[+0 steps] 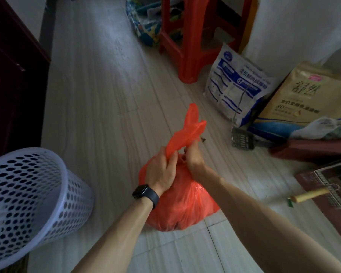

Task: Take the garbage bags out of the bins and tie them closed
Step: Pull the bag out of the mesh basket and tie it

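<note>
The orange garbage bag (185, 205) sat on the floor (106, 95) directly under the hands, out of the bin, its full round body bulging below the wrists. The perforated white bin (28, 194) stood well off to the left of the left hand. The two hands were close together at the bag's gathered neck. The left hand (161, 170), with a dark watch (146, 194) on its wrist, gripped the plastic from the near side, and the right hand (193, 156) pinched it just beside. From their grip the bag's loose tails (187, 131) ran out as a long twisted strip. Its long axis pointed away from the person and a little to the right, with the tips splayed at the far end. I could not tell whether a knot was formed. Beyond the right hand lay a slotted scoop (242, 140), then a white-and-blue pouch (236, 83) and a tan pouch (303, 95). Farthest stood a red stool (187, 46).
</note>
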